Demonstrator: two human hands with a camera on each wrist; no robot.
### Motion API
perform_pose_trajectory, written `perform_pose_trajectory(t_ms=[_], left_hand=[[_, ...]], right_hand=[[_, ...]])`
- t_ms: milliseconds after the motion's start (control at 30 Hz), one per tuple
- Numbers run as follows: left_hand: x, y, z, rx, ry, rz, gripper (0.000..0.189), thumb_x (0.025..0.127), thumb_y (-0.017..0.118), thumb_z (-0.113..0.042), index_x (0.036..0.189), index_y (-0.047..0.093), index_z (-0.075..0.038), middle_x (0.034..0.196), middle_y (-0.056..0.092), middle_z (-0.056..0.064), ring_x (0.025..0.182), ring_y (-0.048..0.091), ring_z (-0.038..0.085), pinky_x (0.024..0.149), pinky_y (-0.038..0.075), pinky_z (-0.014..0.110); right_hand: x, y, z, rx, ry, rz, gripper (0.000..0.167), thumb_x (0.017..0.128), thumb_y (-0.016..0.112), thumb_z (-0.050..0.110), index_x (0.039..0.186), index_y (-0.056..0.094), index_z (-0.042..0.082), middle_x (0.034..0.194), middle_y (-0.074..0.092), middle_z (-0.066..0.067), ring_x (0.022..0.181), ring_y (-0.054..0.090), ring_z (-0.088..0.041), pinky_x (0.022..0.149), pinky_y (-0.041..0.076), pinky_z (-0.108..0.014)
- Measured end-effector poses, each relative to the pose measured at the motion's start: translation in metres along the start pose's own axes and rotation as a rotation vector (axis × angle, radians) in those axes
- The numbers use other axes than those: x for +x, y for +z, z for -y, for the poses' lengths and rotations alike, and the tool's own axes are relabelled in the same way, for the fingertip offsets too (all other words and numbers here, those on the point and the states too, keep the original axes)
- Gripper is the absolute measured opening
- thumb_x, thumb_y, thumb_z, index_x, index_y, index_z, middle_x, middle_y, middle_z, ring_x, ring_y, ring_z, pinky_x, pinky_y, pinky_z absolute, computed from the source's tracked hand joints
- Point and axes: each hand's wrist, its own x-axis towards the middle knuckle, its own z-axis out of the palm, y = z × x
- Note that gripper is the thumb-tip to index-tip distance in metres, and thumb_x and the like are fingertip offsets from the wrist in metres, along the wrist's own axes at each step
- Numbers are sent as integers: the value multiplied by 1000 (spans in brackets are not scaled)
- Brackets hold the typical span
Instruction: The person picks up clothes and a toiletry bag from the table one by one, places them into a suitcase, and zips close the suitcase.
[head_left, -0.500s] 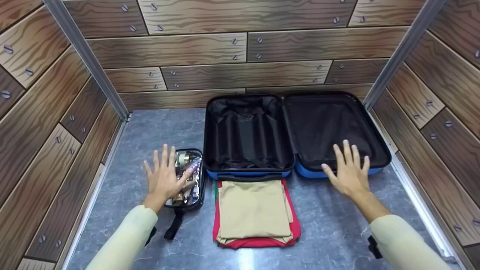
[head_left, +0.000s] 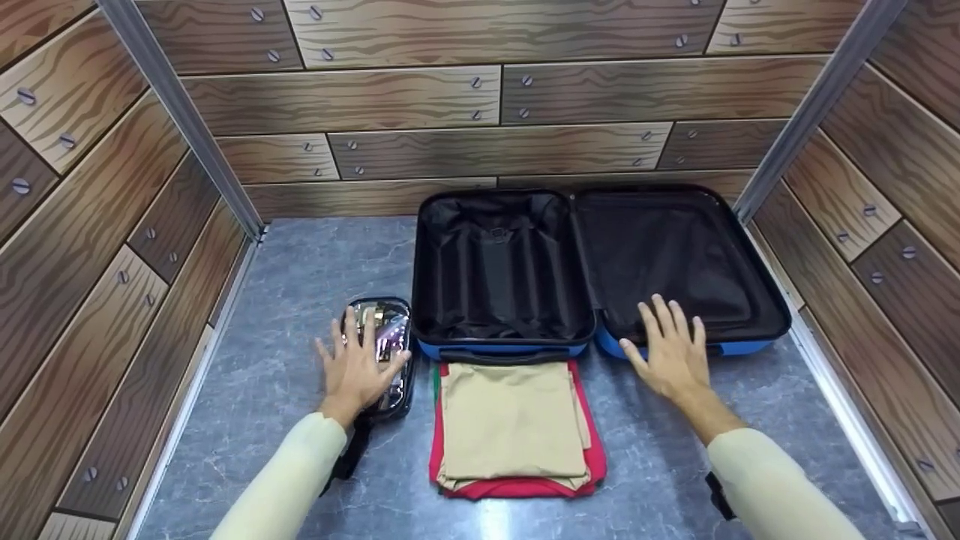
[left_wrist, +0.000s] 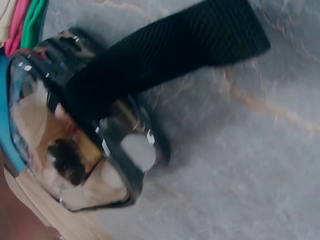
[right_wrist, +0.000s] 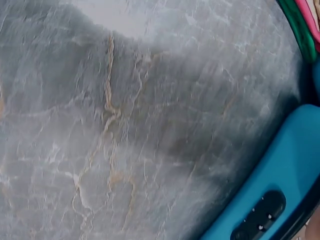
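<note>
My left hand (head_left: pixel 355 373) hovers over a clear toiletry bag (head_left: pixel 400 367) with black edging, its fingers spread. Small items show through the bag's plastic; in the left wrist view its black strap (left_wrist: pixel 175 52) reaches onto the floor. An unfolded suitcase (head_left: pixel 501 255), blue outside and black-lined, lies with both halves facing up. Over the front edge of its right half is my right hand (head_left: pixel 675 360), fingers extended and holding nothing. Folded beige trousers (head_left: pixel 514 420) lie in front of the left half, on top of a red garment (head_left: pixel 596 459) with a green edge beneath.
Wood-patterned panels (head_left: pixel 420 97) enclose the back and both sides, with metal posts (head_left: pixel 184 112) at the corners. The floor (head_left: pixel 322 247) is grey and marble-patterned. The right wrist view shows the suitcase's blue shell (right_wrist: pixel 285 165) beside the floor.
My left hand has shifted right, further over the toiletry bag. The right hand has moved left and slightly nearer to me. Bag, clothes and suitcase stay where they were.
</note>
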Motion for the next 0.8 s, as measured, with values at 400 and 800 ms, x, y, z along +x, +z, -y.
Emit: perform_pose_trajectory(t_ms=[400, 800], left_hand=[[-3, 24, 0, -50, -153, 122, 114, 79, 51, -83, 162, 3, -21, 166, -3, 24, 142, 12, 64, 93, 22, 87], [2, 33, -2, -90, -198, 110, 118, 74, 63, -76, 162, 5, -24, 166, 0, 22, 141, 13, 64, 96, 28, 82]], right_hand=[[0, 18, 10, -19, -13, -89, 49, 99, 56, 42, 123, 57, 0, 126, 53, -23, 121, 46, -43, 107, 29, -61], [4, 27, 13, -18, 27, -36, 48, 99, 55, 47, 116, 57, 2, 118, 57, -20, 114, 50, -42, 94, 35, -63]])
